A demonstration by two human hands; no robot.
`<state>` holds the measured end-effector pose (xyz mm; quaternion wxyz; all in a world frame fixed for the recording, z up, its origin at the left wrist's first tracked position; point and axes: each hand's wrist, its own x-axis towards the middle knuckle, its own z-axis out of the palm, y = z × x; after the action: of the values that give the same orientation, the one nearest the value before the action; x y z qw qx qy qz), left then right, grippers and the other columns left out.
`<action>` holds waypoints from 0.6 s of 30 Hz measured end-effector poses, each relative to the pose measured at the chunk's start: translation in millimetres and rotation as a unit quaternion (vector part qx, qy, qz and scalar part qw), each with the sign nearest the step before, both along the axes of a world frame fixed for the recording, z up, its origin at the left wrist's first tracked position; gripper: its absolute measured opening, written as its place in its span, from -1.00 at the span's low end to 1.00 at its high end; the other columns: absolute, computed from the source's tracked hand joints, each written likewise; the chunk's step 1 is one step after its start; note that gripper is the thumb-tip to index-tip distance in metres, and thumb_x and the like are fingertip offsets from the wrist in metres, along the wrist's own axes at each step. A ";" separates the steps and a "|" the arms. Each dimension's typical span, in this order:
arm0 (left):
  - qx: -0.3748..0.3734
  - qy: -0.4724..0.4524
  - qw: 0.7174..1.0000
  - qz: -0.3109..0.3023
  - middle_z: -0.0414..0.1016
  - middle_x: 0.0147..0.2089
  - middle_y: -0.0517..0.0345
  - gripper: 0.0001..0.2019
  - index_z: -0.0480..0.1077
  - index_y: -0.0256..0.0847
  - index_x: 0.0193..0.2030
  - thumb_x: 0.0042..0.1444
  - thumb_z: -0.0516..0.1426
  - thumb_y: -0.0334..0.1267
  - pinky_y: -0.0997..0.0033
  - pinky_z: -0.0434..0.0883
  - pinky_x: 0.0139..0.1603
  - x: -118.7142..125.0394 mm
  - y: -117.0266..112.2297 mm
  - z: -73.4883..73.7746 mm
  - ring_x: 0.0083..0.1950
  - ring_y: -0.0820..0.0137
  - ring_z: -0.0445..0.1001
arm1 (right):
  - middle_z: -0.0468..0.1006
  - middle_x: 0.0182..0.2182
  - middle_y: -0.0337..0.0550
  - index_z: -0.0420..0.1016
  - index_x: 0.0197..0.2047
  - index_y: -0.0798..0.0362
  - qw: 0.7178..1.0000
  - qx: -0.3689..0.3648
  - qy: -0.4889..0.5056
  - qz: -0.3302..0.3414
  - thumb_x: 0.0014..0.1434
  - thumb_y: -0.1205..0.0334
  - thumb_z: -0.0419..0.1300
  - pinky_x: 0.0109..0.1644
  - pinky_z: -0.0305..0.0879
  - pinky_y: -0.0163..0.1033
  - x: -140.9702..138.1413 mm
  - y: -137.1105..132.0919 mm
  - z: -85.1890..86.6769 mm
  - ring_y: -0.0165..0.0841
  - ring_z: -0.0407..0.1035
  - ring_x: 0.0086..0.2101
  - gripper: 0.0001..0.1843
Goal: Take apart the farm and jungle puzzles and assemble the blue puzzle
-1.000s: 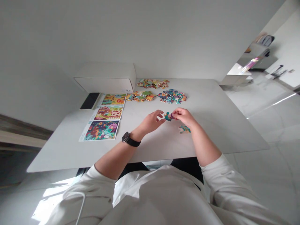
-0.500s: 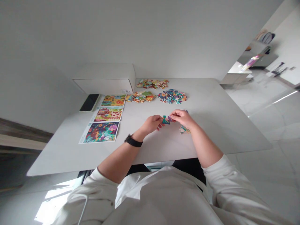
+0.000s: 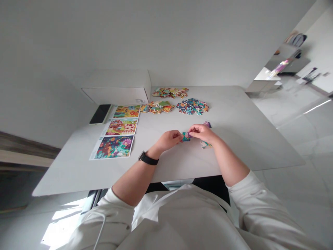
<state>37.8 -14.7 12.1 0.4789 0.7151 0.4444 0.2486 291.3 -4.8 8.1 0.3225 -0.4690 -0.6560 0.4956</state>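
Note:
My left hand (image 3: 171, 139) pinches the left side of a teal puzzle piece (image 3: 185, 137) just over the table. From the other side, my right hand (image 3: 201, 132) grips a purple puzzle piece (image 3: 189, 134) that touches or overlaps the teal one; whether they interlock I cannot tell. Under and beside my right wrist lie some light and green puzzle pieces (image 3: 205, 144), partly covered by the arm. Beyond the right hand's knuckles a purple-pink piece (image 3: 207, 124) shows on the table.
Heaps of puzzle pieces lie farther back: a dark blue heap (image 3: 192, 106), an orange-green heap (image 3: 158, 107) and a mixed heap (image 3: 170, 92). Three picture sheets (image 3: 114, 146) line the left, near a phone (image 3: 100, 114) and a white box (image 3: 116, 94) against the wall.
Both hands have come slightly lower and nearer to me with the pieces between them. The purple-pink piece beyond my right hand shows more fully now.

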 end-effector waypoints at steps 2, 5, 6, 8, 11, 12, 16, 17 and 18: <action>0.066 0.024 0.997 0.013 0.66 -0.25 0.11 -0.72 0.59 -0.17 -0.10 0.27 0.23 -0.01 0.44 0.36 -0.30 -2.6 0.0 -1.2 -0.32 0.40 0.49 | 0.67 -0.36 -0.21 0.67 -0.20 -0.04 0.999 0.011 -0.029 0.020 0.10 -0.01 0.44 -0.20 0.47 -0.17 1.0 -2.2 0.0 -0.28 0.52 -0.32 -0.73; 0.117 0.053 0.992 0.015 0.69 -0.12 0.12 -0.68 0.58 -0.13 0.08 0.22 0.28 -0.11 0.42 0.38 -0.23 -4.9 -0.3 -1.9 -0.29 0.41 0.51 | 0.66 -0.38 -0.25 0.68 -0.23 -0.06 0.994 0.043 -0.088 0.048 0.13 0.10 0.39 -0.20 0.44 -0.20 1.1 -6.8 0.4 -0.30 0.51 -0.32 -0.85; 0.127 0.062 0.990 0.006 0.69 -0.09 0.11 -0.68 0.58 -0.13 0.09 0.21 0.30 -0.13 0.41 0.39 -0.21 -5.1 -0.6 -1.9 -0.28 0.40 0.51 | 0.66 -0.39 -0.27 0.68 -0.25 -0.06 0.991 0.057 -0.111 0.052 0.13 0.14 0.39 -0.20 0.43 -0.21 0.9 -8.1 0.7 -0.31 0.51 -0.32 -0.89; 0.150 0.076 0.986 -0.022 0.68 -0.07 0.10 -0.71 0.60 -0.11 0.04 0.18 0.33 -0.15 0.40 0.41 -0.17 -4.6 -1.5 -1.7 -0.23 0.37 0.52 | 0.66 -0.41 -0.29 0.69 -0.28 -0.07 0.983 0.080 -0.153 0.059 0.12 0.22 0.38 -0.21 0.40 -0.23 0.2 -10.3 1.8 -0.32 0.51 -0.34 -0.94; 0.175 0.091 0.977 -0.074 0.66 -0.08 0.10 -0.72 0.63 -0.08 -0.01 0.15 0.38 -0.14 0.37 0.43 -0.08 -2.8 -3.0 -2.3 -0.15 0.31 0.55 | 0.65 -0.43 -0.29 0.69 -0.29 -0.07 0.972 0.095 -0.202 0.074 0.13 0.28 0.38 -0.24 0.34 -0.25 -1.1 -12.2 5.2 -0.33 0.49 -0.38 -0.93; 0.181 0.097 0.975 -0.087 0.65 -0.08 0.10 -0.73 0.63 -0.07 -0.01 0.15 0.39 -0.15 0.37 0.43 -0.05 -2.3 -3.4 -2.8 -0.13 0.30 0.56 | 0.65 -0.43 -0.29 0.70 -0.29 -0.07 0.968 0.101 -0.216 0.079 0.14 0.29 0.39 -0.25 0.33 -0.25 -1.5 -12.5 6.6 -0.33 0.49 -0.38 -0.94; 0.203 0.129 0.965 -0.108 0.63 -0.06 0.08 -0.78 0.65 -0.05 -0.02 0.18 0.38 -0.20 0.35 0.44 0.01 -1.4 -4.6 -4.9 -0.04 0.25 0.58 | 0.65 -0.35 -0.22 0.68 -0.33 -0.04 0.951 0.154 -0.247 0.106 0.12 0.26 0.48 -0.17 0.31 -0.24 -3.1 -12.7 10.7 -0.29 0.50 -0.29 -0.93; 0.209 0.135 0.962 -0.112 0.63 -0.04 0.07 -0.79 0.65 -0.05 -0.02 0.20 0.38 -0.21 0.35 0.44 0.03 -1.4 -5.0 -5.0 -0.02 0.25 0.58 | 0.64 -0.33 -0.20 0.68 -0.33 -0.02 0.948 0.165 -0.249 0.114 0.11 0.22 0.51 -0.15 0.31 -0.24 -3.4 -12.6 10.9 -0.28 0.50 -0.26 -0.90; 0.214 0.140 0.960 -0.117 0.62 -0.03 0.07 -0.80 0.65 -0.05 -0.02 0.21 0.37 -0.21 0.34 0.44 0.04 -1.5 -5.5 -4.9 0.00 0.24 0.58 | 0.63 -0.32 -0.19 0.68 -0.32 -0.01 0.945 0.172 -0.251 0.122 0.11 0.19 0.53 -0.14 0.31 -0.24 -3.6 -12.4 10.7 -0.27 0.50 -0.25 -0.86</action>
<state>36.3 -20.3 7.3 0.2735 0.8753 0.3568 0.1779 287.7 -17.3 18.8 0.1601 -0.4317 -0.8435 0.2767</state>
